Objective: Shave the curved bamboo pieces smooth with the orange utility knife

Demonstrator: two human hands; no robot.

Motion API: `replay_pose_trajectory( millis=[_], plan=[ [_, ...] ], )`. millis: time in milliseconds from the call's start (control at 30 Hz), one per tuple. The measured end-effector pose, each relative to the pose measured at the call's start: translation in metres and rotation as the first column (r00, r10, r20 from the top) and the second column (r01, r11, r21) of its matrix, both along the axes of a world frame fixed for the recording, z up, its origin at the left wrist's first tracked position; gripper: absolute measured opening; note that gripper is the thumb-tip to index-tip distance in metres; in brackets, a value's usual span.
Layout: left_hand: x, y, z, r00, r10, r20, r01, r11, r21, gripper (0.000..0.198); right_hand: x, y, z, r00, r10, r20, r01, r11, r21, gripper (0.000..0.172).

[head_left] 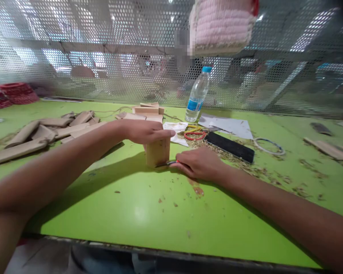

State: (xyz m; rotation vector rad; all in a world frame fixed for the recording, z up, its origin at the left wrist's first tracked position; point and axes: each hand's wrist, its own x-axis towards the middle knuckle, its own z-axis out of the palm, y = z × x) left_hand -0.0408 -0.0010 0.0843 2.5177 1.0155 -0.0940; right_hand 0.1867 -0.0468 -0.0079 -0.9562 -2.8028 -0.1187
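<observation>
A small upright wooden block (pixel 157 152) stands on the green table (pixel 137 213) near the middle. My left hand (pixel 144 131) lies over the block's top, fingers pressed down on it and holding it steady. My right hand (pixel 198 163) rests on the table just right of the block, closed round a small knife with a red handle (pixel 168 163). The blade's tip touches the block's lower right edge.
A pile of wooden strips (pixel 45 131) lies at the left, more wood pieces (pixel 147 111) behind the block. A water bottle (pixel 198 94), red scissors (pixel 194 134), a black sanding block (pixel 230 147), a wire ring (pixel 269 146) and wood shavings sit at the right. A perforated metal screen (pixel 103 57) closes the back.
</observation>
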Motion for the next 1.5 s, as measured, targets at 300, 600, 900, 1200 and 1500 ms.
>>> replay_pose_trajectory(
  millis=[300, 600, 900, 1200, 1500],
  plan=[
    [0.002, -0.001, 0.001, 0.999, 0.028, -0.024, -0.028, 1.0, 0.002, 0.06, 0.004, 0.003, -0.003, 0.971, -0.1, -0.219, 0.124, 0.987, 0.101, 0.057],
    [-0.001, 0.0, 0.001, 0.997, 0.057, -0.054, -0.056, 0.998, 0.023, 0.064, 0.0, 0.004, 0.008, 0.994, -0.092, -0.051, 0.09, 0.995, -0.044, 0.063],
    [0.0, -0.002, 0.002, 0.995, 0.084, -0.054, -0.085, 0.996, -0.012, 0.059, 0.003, 0.001, -0.003, 0.992, -0.078, -0.098, 0.085, 0.994, 0.073, 0.06],
    [0.0, -0.002, 0.002, 0.995, 0.084, -0.058, -0.083, 0.996, 0.011, 0.06, 0.0, 0.005, 0.007, 0.994, -0.084, -0.076, 0.083, 0.996, -0.018, 0.06],
    [-0.001, -0.003, 0.004, 0.993, 0.093, -0.075, -0.091, 0.995, 0.033, 0.067, 0.001, 0.001, 0.001, 0.997, -0.043, -0.063, 0.045, 0.999, 0.029, 0.056]
  ],
)
